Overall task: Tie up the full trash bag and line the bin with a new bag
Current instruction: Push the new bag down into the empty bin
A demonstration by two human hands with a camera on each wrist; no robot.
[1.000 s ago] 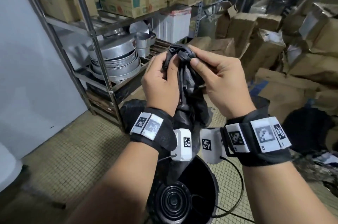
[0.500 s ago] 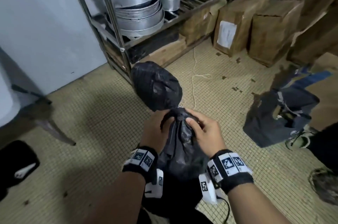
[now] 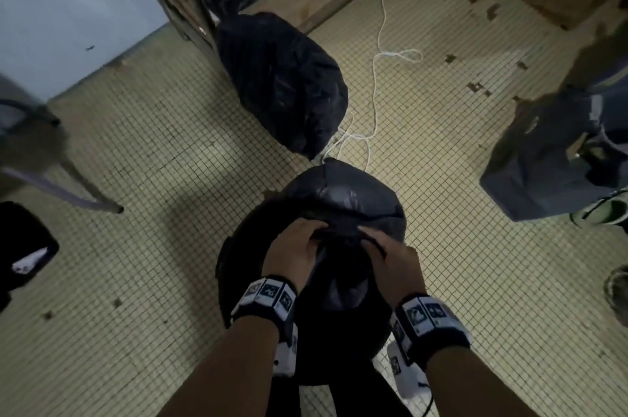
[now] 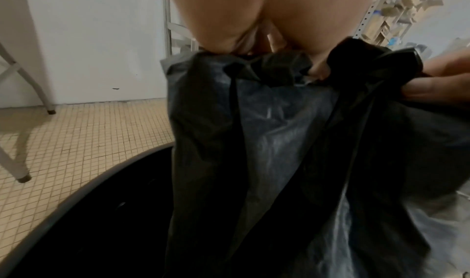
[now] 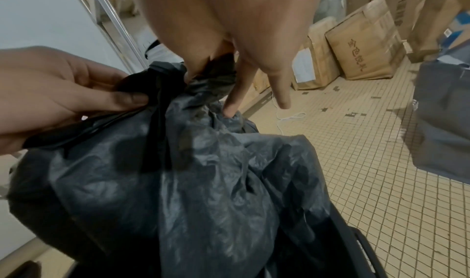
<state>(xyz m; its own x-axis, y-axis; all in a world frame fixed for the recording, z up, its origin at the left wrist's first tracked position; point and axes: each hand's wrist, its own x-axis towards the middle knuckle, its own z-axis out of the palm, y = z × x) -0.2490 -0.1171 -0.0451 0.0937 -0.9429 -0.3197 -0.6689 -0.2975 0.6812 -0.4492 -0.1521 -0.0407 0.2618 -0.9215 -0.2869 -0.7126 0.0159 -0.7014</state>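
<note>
full trash bag (image 3: 343, 202) sits in bin (image 4: 84, 218), neck gathered. left hand (image 3: 292, 251) and right hand (image 3: 396, 267) both pinch knot (image 5: 203, 85); tying nearly done. lift-out, new liner left.

Knotted trash bag (image 3: 343, 199) lower, seemingly into bin (image 4: 84, 218).

carton, printed side: dark Chinese characters in one column on a brown cardboard carton (image 5: 366, 47) standing on the tiled floor; they look like 金色俊儿, but the last two are unsure
tall box, upper right corner: a column of dark capital letters on the tall box (image 5: 404, 7), turned sideways and too blurred to spell out
wristbands: black-and-white square code patterns on the wristband tags (image 3: 270, 294), no letters or numbers
</note>
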